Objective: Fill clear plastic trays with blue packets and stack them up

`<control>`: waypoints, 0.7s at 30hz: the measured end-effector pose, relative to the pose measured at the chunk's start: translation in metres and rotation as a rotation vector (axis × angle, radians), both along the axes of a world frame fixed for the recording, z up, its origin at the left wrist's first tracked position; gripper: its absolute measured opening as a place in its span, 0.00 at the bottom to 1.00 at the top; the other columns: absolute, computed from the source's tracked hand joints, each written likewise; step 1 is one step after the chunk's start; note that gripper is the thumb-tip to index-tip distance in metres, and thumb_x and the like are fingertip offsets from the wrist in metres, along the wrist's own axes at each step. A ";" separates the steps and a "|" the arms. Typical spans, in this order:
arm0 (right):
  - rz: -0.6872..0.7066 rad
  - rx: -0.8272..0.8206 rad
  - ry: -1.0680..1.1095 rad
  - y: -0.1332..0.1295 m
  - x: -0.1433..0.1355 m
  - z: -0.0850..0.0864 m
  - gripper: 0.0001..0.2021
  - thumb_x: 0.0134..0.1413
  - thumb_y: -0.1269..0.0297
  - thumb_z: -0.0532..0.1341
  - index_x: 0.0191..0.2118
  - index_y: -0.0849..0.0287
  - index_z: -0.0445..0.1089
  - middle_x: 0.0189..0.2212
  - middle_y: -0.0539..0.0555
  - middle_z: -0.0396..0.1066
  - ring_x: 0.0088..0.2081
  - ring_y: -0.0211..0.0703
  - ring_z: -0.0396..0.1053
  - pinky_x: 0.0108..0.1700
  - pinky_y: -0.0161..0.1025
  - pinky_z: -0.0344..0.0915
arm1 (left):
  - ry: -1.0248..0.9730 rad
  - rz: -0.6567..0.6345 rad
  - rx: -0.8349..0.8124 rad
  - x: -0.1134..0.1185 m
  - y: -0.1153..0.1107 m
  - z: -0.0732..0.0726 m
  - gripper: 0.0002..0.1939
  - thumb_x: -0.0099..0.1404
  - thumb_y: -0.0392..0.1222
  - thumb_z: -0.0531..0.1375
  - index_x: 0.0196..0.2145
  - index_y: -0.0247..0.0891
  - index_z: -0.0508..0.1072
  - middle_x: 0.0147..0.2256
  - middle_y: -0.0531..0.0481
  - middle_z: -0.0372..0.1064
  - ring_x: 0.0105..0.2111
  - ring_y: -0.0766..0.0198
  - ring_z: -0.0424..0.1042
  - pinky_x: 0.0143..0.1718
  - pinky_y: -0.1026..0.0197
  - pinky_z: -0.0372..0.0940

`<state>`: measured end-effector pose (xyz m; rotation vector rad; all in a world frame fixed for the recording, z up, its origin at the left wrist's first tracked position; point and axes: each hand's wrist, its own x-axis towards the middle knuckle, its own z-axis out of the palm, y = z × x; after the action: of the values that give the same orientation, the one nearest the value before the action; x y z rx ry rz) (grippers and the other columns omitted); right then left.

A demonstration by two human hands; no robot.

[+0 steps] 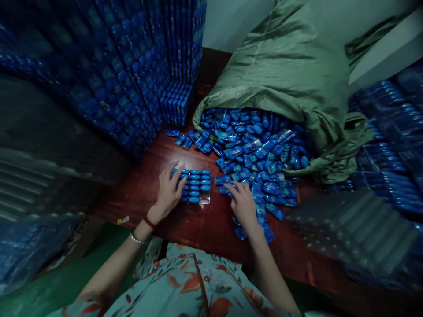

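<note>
Rows of small blue bottles (194, 182) stand packed together on the red-brown table (142, 193), with a bit of clear tray showing at their near right corner. Over the left side of these rows lies my left hand (170, 189), its fingers spread and touching the bottles. To the right, my right hand (243, 200) rests at the edge of a loose pile of blue bottles (261, 149). Its fingertips are on a bottle lying flat; whether they grip it is hard to make out. The pile spills from the mouth of a green sack (284, 66).
Tall stacks of packed blue bottles (132, 57) rise at the back left, with a lower block (176, 99) beside them. Stacked clear trays stand at the left (36, 185) and right (357, 229). More blue packs (383, 163) are at the far right.
</note>
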<state>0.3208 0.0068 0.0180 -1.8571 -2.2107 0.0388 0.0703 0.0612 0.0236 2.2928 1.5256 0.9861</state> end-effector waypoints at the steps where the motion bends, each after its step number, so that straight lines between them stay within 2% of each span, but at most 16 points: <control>1: 0.013 -0.051 -0.068 0.000 0.011 0.001 0.29 0.47 0.82 0.50 0.55 0.53 0.64 0.54 0.56 0.63 0.49 0.51 0.60 0.44 0.45 0.61 | 0.001 -0.058 0.036 0.018 -0.002 0.009 0.18 0.68 0.39 0.48 0.54 0.37 0.63 0.53 0.39 0.60 0.53 0.55 0.59 0.54 0.49 0.57; 3: 0.062 -0.122 -0.199 0.000 0.025 0.002 0.31 0.46 0.83 0.51 0.57 0.52 0.61 0.55 0.56 0.61 0.50 0.52 0.59 0.43 0.46 0.60 | 0.090 -0.262 0.010 0.061 -0.003 0.024 0.16 0.67 0.34 0.48 0.51 0.36 0.66 0.47 0.41 0.65 0.47 0.58 0.64 0.48 0.55 0.62; 4: 0.086 -0.135 -0.248 -0.001 0.028 0.002 0.31 0.47 0.83 0.51 0.57 0.52 0.61 0.54 0.57 0.62 0.50 0.52 0.59 0.44 0.46 0.60 | 0.188 -0.339 -0.057 0.083 -0.003 0.029 0.16 0.66 0.33 0.49 0.50 0.36 0.67 0.46 0.42 0.66 0.45 0.58 0.65 0.46 0.56 0.62; 5: 0.105 -0.136 -0.284 -0.003 0.030 0.001 0.29 0.48 0.82 0.50 0.56 0.53 0.62 0.53 0.58 0.64 0.49 0.52 0.59 0.44 0.46 0.60 | 0.297 -0.364 -0.137 0.105 -0.001 0.032 0.15 0.66 0.32 0.49 0.48 0.35 0.68 0.45 0.42 0.66 0.45 0.57 0.65 0.45 0.56 0.63; 8: 0.152 -0.095 -0.329 -0.012 0.034 -0.004 0.25 0.50 0.81 0.50 0.54 0.56 0.64 0.49 0.60 0.66 0.49 0.51 0.61 0.45 0.46 0.59 | 0.521 -0.261 -0.357 0.157 0.011 0.027 0.13 0.64 0.28 0.50 0.43 0.30 0.71 0.44 0.37 0.67 0.46 0.53 0.65 0.44 0.54 0.63; 10: 0.176 -0.047 -0.310 -0.021 0.040 -0.010 0.23 0.51 0.80 0.50 0.52 0.57 0.65 0.47 0.61 0.66 0.49 0.51 0.61 0.46 0.46 0.59 | 0.550 -0.183 -0.418 0.176 0.018 0.018 0.13 0.63 0.27 0.51 0.43 0.26 0.70 0.44 0.33 0.66 0.47 0.50 0.65 0.42 0.53 0.64; 13: 0.172 0.043 -0.184 -0.034 0.054 -0.020 0.20 0.53 0.79 0.48 0.49 0.60 0.67 0.45 0.61 0.68 0.49 0.50 0.63 0.46 0.46 0.61 | 0.548 -0.136 -0.433 0.184 0.020 0.006 0.15 0.63 0.25 0.49 0.45 0.25 0.69 0.45 0.30 0.64 0.46 0.49 0.66 0.40 0.53 0.65; 16: 0.066 0.141 0.086 -0.046 0.066 -0.025 0.17 0.57 0.74 0.47 0.49 0.60 0.65 0.44 0.61 0.68 0.47 0.48 0.65 0.47 0.47 0.63 | 0.537 -0.160 -0.419 0.179 0.011 0.005 0.15 0.64 0.26 0.47 0.45 0.24 0.68 0.44 0.31 0.65 0.45 0.51 0.67 0.40 0.55 0.65; 19: -0.216 0.236 0.404 -0.059 0.064 -0.020 0.14 0.59 0.66 0.50 0.49 0.59 0.64 0.43 0.59 0.69 0.45 0.47 0.67 0.46 0.47 0.65 | 0.519 -0.229 -0.398 0.163 -0.005 0.018 0.16 0.62 0.24 0.50 0.47 0.26 0.66 0.44 0.36 0.66 0.44 0.55 0.68 0.39 0.58 0.65; 21: -0.424 0.285 0.581 -0.066 0.056 -0.014 0.14 0.57 0.61 0.55 0.48 0.60 0.64 0.40 0.58 0.69 0.41 0.45 0.69 0.42 0.43 0.66 | 0.407 -0.331 -0.369 0.141 -0.018 0.030 0.19 0.60 0.23 0.51 0.48 0.31 0.66 0.44 0.40 0.66 0.45 0.57 0.67 0.42 0.58 0.64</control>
<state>0.3764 -0.0591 0.0041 -1.8175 -1.3439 0.1533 0.2110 0.0431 0.0533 2.4428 1.2556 0.1416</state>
